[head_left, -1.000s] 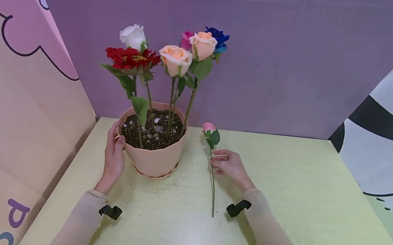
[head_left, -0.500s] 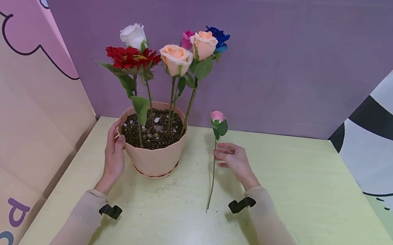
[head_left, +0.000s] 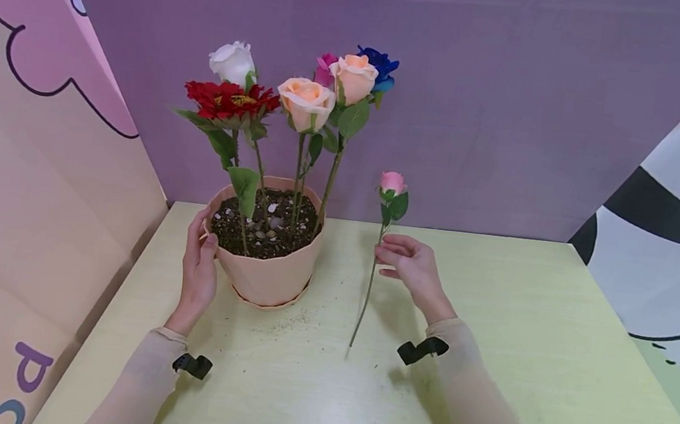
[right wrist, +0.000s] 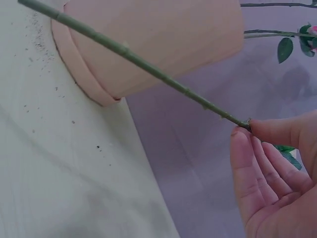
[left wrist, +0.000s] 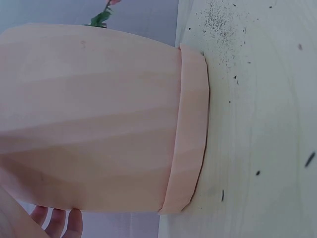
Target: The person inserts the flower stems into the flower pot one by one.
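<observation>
My right hand (head_left: 415,269) pinches the stem of a pink rose (head_left: 392,182) between thumb and fingertips, right of the pot. The rose is nearly upright, its bare stem (right wrist: 148,68) slanting down and left toward the table. My left hand (head_left: 198,276) holds the left side of a peach flower pot (head_left: 263,280), thumb on the near side by the rim and fingers curved round the far side. In the left wrist view, fingertips (left wrist: 74,223) show at the pot's edge. Dark soil (head_left: 262,231) with pebbles fills the pot.
Standing in the soil are a white rose (head_left: 232,62), a red flower (head_left: 229,101), peach roses (head_left: 306,103), a magenta bloom (head_left: 325,69) and a blue one (head_left: 378,66). Soil crumbs (head_left: 296,322) lie on the pale table (head_left: 523,317). A purple backdrop (head_left: 489,117) rises behind.
My right hand has raised the pink rose up and slightly right. Its stem's lower end has swung left, and the flower stands more upright. The left hand and the pot stay put.
</observation>
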Demonstrator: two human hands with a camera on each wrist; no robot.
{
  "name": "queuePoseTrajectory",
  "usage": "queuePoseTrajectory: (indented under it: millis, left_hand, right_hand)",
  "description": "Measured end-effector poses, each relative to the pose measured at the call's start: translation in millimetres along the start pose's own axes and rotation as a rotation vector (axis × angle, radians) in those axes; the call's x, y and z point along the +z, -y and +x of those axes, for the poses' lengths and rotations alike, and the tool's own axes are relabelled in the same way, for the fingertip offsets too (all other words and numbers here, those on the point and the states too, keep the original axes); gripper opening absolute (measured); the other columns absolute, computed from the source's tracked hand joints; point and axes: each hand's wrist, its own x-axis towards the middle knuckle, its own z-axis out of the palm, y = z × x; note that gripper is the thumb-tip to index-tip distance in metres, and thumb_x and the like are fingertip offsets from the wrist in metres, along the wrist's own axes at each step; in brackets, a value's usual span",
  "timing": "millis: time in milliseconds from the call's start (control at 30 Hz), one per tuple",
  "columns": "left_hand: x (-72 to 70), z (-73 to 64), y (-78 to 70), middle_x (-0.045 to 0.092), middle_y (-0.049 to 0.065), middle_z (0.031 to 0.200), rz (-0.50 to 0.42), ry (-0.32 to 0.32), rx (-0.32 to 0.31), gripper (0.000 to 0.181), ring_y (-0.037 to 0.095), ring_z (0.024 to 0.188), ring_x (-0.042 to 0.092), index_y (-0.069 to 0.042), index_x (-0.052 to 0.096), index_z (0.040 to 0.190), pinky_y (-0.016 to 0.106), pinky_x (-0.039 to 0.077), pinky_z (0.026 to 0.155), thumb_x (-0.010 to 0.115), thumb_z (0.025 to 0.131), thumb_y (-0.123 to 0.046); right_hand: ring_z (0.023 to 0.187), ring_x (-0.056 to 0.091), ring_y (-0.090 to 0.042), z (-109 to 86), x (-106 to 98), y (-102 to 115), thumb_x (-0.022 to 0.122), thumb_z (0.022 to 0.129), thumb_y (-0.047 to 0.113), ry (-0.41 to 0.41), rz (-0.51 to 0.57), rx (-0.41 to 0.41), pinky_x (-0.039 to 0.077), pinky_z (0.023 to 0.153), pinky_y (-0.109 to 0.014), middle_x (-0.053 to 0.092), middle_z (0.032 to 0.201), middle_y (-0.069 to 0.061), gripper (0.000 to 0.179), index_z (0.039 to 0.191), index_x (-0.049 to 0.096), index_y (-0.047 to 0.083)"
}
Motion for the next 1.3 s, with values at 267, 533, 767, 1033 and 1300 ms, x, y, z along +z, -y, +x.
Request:
queuePoseTrajectory:
  millis: [267, 533, 767, 1033, 1300]
  left_hand:
    - [-0.2, 0.6, 0.8, 0.046, 0.015, 0.141, 0.009, 0.000, -0.005, 0.049, 0.007, 0.091, 0.044, -0.017, 0.032, 0.166, 0.030, 0.036, 0.089, 0.032, 0.117, -0.022]
    - [-0.3, 0.7, -0.9, 0.046, 0.011, 0.141, 0.008, 0.007, -0.027, 0.051, 0.009, 0.093, 0.044, -0.019, 0.032, 0.166, 0.030, 0.034, 0.089, 0.030, 0.116, -0.020]
    - [-0.4, 0.7, -1.4, 0.046, 0.006, 0.140, 0.014, 0.006, -0.022, 0.051, 0.009, 0.092, 0.043, -0.018, 0.032, 0.166, 0.030, 0.034, 0.089, 0.030, 0.115, -0.019]
    - [-0.7, -0.4, -1.8, 0.044, 0.009, 0.147, 0.016, 0.011, -0.028, 0.051, 0.009, 0.094, 0.044, -0.019, 0.031, 0.167, 0.030, 0.035, 0.091, 0.030, 0.116, -0.019]
    - [-0.1, -0.6, -2.6, 0.045, 0.010, 0.148, 0.013, 0.009, -0.033, 0.051, 0.009, 0.095, 0.045, -0.019, 0.031, 0.167, 0.029, 0.035, 0.091, 0.031, 0.116, -0.019]
  right_hand:
    - [0.086, 0.076, -0.008, -3.8, 1.0, 12.8, 0.074, 0.099, 0.007, -0.043, 0.054, -0.033, 0.064, 0.075, -0.028, 0.077, 0.103, 0.006, 0.045, 0.139, 0.061, -0.006]
    - [0.085, 0.077, -0.008, -12.0, 8.9, 33.0, 0.075, 0.097, 0.007, -0.105, 0.141, -0.103, 0.064, 0.074, -0.028, 0.080, 0.103, 0.007, 0.046, 0.138, 0.060, -0.007]
    - [0.083, 0.078, -0.008, -18.7, 13.6, 48.6, 0.074, 0.097, 0.005, -0.117, 0.189, -0.169, 0.064, 0.074, -0.029, 0.078, 0.100, 0.008, 0.041, 0.135, 0.062, -0.006]
    - [0.082, 0.077, -0.010, -26.3, 18.7, 62.0, 0.072, 0.097, 0.000, -0.140, 0.253, -0.288, 0.065, 0.072, -0.032, 0.078, 0.100, 0.005, 0.024, 0.120, 0.069, 0.004]
    - [0.090, 0.077, -0.011, -37.0, 28.3, 87.7, 0.069, 0.097, -0.003, -0.164, 0.311, -0.432, 0.065, 0.071, -0.033, 0.081, 0.102, 0.004, 0.020, 0.116, 0.069, 0.003]
